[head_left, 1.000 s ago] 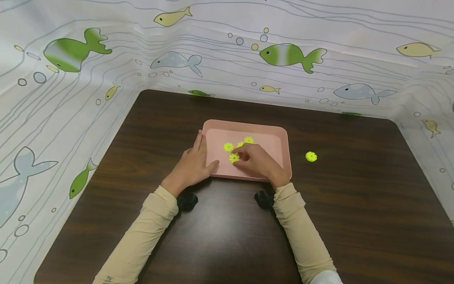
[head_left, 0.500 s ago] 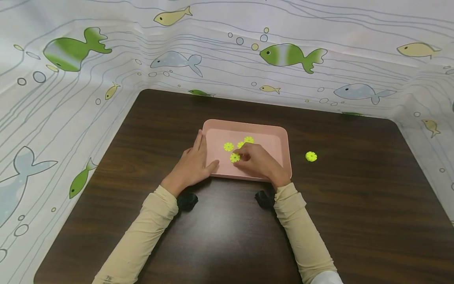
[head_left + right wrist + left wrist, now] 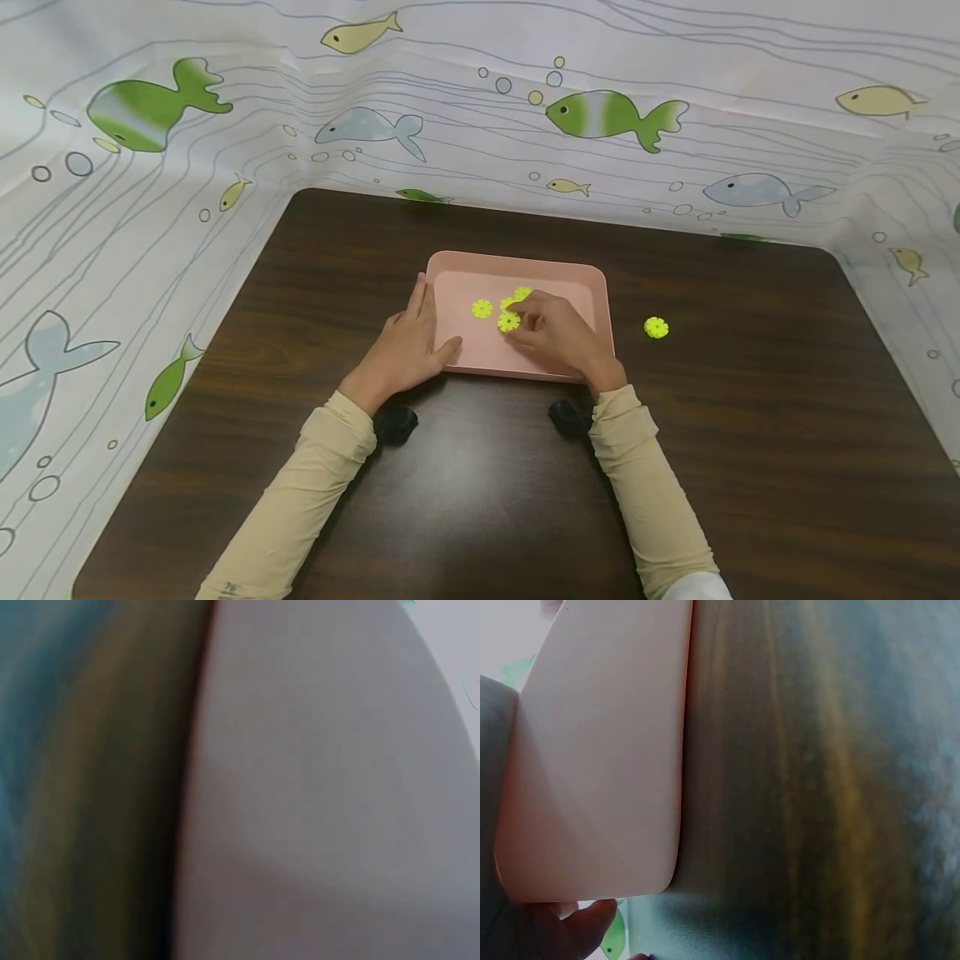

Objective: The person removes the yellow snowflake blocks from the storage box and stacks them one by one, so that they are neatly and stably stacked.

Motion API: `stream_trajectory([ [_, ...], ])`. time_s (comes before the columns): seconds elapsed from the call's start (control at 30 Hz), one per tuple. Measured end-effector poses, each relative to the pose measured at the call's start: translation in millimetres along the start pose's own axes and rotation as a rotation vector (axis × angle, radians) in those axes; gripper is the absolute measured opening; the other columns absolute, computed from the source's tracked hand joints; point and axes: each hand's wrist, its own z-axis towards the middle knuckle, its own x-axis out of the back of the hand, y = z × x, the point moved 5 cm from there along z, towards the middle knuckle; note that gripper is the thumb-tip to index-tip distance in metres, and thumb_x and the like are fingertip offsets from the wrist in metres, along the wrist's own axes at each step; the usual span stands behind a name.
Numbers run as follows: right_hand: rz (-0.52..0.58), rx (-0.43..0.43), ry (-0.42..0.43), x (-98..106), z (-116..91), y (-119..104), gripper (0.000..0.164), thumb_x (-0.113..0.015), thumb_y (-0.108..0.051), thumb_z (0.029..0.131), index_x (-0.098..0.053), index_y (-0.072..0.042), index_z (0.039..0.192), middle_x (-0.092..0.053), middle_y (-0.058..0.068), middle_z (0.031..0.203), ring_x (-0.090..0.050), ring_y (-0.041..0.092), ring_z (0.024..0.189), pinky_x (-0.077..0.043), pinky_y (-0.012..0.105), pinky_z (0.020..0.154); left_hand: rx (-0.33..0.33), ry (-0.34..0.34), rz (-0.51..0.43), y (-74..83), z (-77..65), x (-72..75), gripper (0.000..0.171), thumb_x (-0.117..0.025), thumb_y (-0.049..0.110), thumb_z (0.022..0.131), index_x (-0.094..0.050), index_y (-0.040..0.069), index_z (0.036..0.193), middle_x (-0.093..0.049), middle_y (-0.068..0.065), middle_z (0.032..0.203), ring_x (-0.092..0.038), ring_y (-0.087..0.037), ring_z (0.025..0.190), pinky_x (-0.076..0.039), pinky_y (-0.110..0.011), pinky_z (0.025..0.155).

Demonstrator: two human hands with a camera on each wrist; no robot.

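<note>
A shallow pink tray [image 3: 459, 357] lies on the dark table. My left hand [image 3: 405, 346] rests along its left edge, fingers straight and thumb at the near rim. Over the tray, my right hand [image 3: 555, 333] pinches a yellow notched disc [image 3: 508, 322] between thumb and fingers. Another yellow disc [image 3: 482, 309] lies flat in the tray to the left, and two more overlap behind the fingers, near the far disc [image 3: 522, 293]. In the left wrist view the tray's side [image 3: 600, 765] fills much of the frame, with fingertips [image 3: 592, 922] at its end.
To the right of the tray, yellow discs [image 3: 656, 327] sit stacked on the wood-grain table [image 3: 750, 417]. A white fish-printed sheet [image 3: 480, 142] stands around the table's back and sides. Black wrist cameras [image 3: 396, 425] hang under both wrists.
My right hand has shifted slightly right and away from me, carrying the pinched disc off its earlier spot toward the other discs. The left hand stays where it was.
</note>
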Motion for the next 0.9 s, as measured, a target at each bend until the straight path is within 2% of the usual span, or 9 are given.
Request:
stream_trajectory([
  [0.17, -0.010, 0.035, 0.092, 22.7, -8.2, 7.9, 0.040, -0.086, -0.012, 0.086, -0.075, 0.001, 0.122, -0.066, 0.009, 0.095, -0.060, 0.022, 0.081, -0.048, 0.031, 0.067, -0.003, 0.001, -0.001, 1.6, -0.3, 0.9, 0.098, -0.053, 0.049, 0.100, 0.000, -0.007, 0.162, 0.011, -0.021, 0.171, -0.032, -0.038, 0.152, -0.026, -0.062, 0.119],
  [0.33, -0.033, 0.032, 0.177, 46.1, -21.3, 22.6, 0.037, -0.086, -0.010, 0.084, -0.076, 0.001, 0.118, -0.067, 0.011, 0.101, -0.059, 0.023, 0.079, -0.047, 0.033, 0.070, -0.004, -0.003, -0.005, 2.7, -1.3, 1.7, 0.098, -0.053, 0.048, 0.101, 0.000, -0.007, 0.161, 0.011, -0.022, 0.171, -0.030, -0.039, 0.152, -0.025, -0.062, 0.119],
  [0.57, -0.046, -0.035, 0.294, 76.4, -47.4, 47.3, 0.037, -0.086, -0.009, 0.085, -0.076, 0.002, 0.118, -0.061, 0.012, 0.097, -0.052, 0.022, 0.077, -0.042, 0.028, 0.065, -0.004, -0.005, -0.018, 2.5, -2.7, 0.4, 0.098, -0.053, 0.048, 0.100, 0.001, -0.007, 0.162, 0.012, -0.022, 0.171, -0.033, -0.040, 0.150, -0.025, -0.062, 0.119],
  [0.9, -0.104, -0.193, 0.388, 110.1, -91.8, 87.9, 0.038, -0.082, -0.015, 0.090, -0.073, 0.003, 0.122, -0.060, 0.018, 0.104, -0.052, 0.024, 0.084, -0.038, 0.020, 0.066, -0.022, 0.012, -0.006, 3.8, -1.9, 1.5, 0.098, -0.053, 0.047, 0.100, -0.002, -0.009, 0.161, 0.008, -0.025, 0.170, -0.039, -0.044, 0.146, -0.027, -0.063, 0.118],
])
